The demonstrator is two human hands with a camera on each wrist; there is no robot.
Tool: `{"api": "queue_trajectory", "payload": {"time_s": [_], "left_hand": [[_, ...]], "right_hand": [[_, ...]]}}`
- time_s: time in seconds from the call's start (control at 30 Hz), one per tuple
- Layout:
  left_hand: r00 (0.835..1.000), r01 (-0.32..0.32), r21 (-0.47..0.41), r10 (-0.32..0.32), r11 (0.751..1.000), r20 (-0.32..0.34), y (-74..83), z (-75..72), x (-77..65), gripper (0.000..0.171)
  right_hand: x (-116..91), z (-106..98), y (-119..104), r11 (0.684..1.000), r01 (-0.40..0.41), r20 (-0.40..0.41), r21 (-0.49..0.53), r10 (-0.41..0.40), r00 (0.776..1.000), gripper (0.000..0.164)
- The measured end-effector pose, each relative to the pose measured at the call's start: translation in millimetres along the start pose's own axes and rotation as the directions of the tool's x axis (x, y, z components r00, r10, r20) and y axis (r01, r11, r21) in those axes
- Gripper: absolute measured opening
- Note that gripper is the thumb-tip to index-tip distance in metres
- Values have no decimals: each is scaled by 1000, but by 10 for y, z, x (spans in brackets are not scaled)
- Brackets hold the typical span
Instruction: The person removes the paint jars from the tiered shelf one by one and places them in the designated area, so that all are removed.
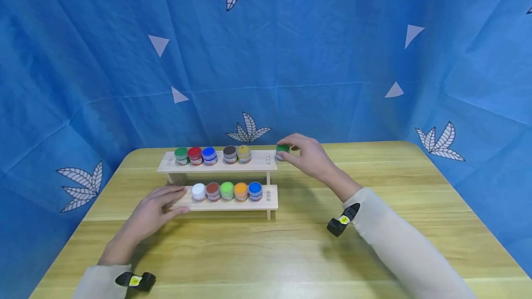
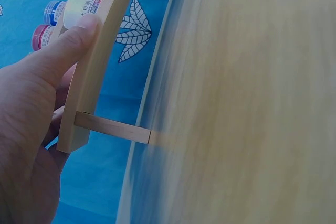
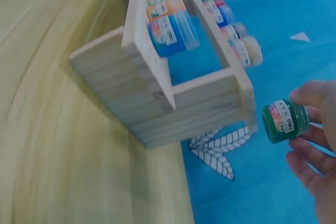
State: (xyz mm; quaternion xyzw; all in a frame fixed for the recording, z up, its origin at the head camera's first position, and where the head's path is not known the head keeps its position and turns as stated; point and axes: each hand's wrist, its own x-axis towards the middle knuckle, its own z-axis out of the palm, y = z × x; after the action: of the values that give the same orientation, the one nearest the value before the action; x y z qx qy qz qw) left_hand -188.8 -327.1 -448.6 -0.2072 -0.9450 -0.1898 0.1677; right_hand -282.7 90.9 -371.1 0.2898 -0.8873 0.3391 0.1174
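Note:
My right hand pinches a small paint jar with green paint between thumb and fingers, just off the right end of the upper shelf. In the right wrist view the jar is apart from the wood. My left hand grips the left end of the two-step wooden rack at its lower shelf, the thumb on the front side by the white jar. The lower shelf bears several jars, among them an orange one and a blue one at the right. Jars with a gap among them stand on the upper shelf, including a yellow one.
The rack stands on a wood-grain table, towards its back edge. A blue cloth with leaf and triangle prints hangs behind and at the sides. Small clear marks lie at the right ends of both shelves.

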Motion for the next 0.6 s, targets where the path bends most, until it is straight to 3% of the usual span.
{"api": "queue_trajectory", "payload": {"time_s": [0.3, 0.6], "left_hand": [[1000, 0, 4, 0, 1000, 2, 2, -8, -1, 53], [999, 26, -6, -26, 1000, 31, 6, -11, -10, 54]], "right_hand": [[-110, -11, 214, 994, -67, 27, 81, 65, 998, 29], [-147, 121, 481, 986, -106, 86, 129, 95, 992, 31]]}}
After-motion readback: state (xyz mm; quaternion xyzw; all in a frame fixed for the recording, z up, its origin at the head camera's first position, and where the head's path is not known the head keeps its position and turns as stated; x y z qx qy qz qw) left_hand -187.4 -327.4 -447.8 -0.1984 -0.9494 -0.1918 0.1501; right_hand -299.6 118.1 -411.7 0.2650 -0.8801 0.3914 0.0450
